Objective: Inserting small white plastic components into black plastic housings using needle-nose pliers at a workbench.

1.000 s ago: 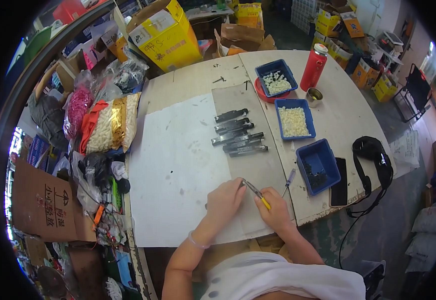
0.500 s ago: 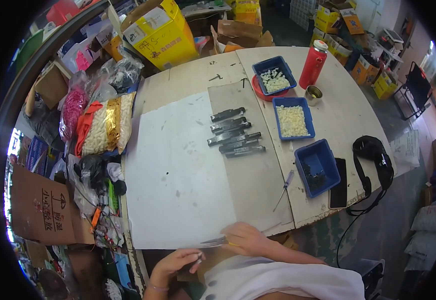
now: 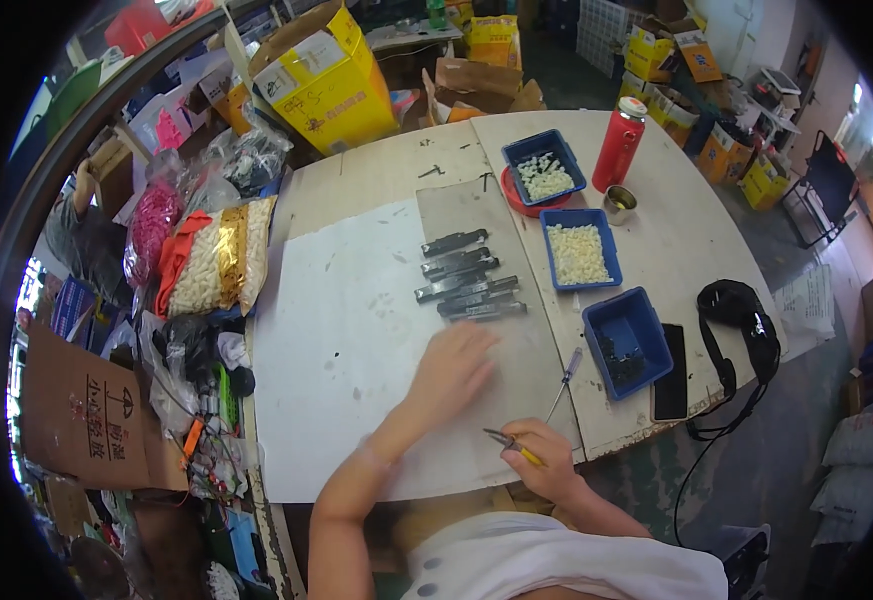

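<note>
My left hand (image 3: 453, 368) reaches over the grey part of the work surface, its blurred fingers stretched out just short of the nearest of several black strip-shaped parts (image 3: 470, 312). Nothing shows in that hand, though its underside is hidden. Low on the right, close to the table's front edge, my right hand (image 3: 546, 462) is closed around a pair of pliers (image 3: 529, 456) with yellow handles. The jaws point to the left. A screwdriver (image 3: 565, 383) with a clear purplish handle lies just beyond this hand.
Blue bins (image 3: 617, 252) on the right hold small whitish pieces; the nearest bin (image 3: 668, 350) holds dark ones. Near them are a black phone (image 3: 670, 390), a red bottle (image 3: 618, 145), a metal cup (image 3: 618, 203) and a black strapped pouch (image 3: 731, 310). Bagged goods (image 3: 201, 275) line the left edge.
My left hand has moved from the front edge up to the black parts; the small thing in its fingers no longer shows. My right hand has shifted right and slightly up with the pliers.
</note>
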A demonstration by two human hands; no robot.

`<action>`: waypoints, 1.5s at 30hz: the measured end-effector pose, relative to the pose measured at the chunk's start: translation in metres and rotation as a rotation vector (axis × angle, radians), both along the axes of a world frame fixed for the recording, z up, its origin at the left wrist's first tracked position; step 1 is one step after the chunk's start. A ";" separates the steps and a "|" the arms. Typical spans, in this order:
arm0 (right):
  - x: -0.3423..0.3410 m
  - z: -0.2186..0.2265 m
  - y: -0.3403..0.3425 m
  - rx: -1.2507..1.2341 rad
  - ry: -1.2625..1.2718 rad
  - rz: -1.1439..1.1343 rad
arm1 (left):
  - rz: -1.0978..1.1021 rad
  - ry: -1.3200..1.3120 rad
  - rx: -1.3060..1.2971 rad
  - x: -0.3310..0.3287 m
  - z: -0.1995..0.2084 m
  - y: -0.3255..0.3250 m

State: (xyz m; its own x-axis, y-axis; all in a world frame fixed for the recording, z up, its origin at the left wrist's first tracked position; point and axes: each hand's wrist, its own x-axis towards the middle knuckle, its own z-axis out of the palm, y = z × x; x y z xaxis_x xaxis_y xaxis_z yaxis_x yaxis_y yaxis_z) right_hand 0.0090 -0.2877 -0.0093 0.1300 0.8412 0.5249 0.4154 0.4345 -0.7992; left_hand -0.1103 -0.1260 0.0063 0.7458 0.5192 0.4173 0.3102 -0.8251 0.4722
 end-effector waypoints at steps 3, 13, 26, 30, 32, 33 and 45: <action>-0.006 0.004 -0.008 -0.016 0.030 -0.021 | 0.146 0.097 0.457 0.057 -0.027 0.030; 0.031 0.003 0.006 -0.232 -0.035 -0.368 | 0.097 -0.319 -0.381 0.039 -0.025 0.010; 0.020 0.003 0.029 -0.240 -0.233 -0.360 | 0.221 -0.518 -0.865 0.007 -0.038 -0.043; 0.022 0.006 0.023 -0.260 -0.227 -0.366 | 0.346 -0.346 -0.613 0.001 -0.033 -0.048; 0.023 0.003 0.020 -0.301 -0.238 -0.316 | 0.325 -0.310 -0.428 -0.001 -0.027 -0.049; 0.022 0.003 0.019 -0.302 -0.238 -0.315 | 0.304 -0.271 -0.243 -0.002 -0.024 -0.049; 0.012 -0.008 0.000 -0.274 -0.416 0.099 | 0.056 -0.159 -1.415 -0.069 0.023 -0.080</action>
State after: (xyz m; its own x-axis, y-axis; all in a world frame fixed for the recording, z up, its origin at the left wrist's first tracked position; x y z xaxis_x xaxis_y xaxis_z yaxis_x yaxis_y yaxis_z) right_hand 0.0209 -0.2876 -0.0177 -0.1308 0.9530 0.2735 0.6904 0.2855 -0.6647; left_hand -0.1790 -0.2059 0.0297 0.7060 0.5889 -0.3933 0.1929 0.3745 0.9069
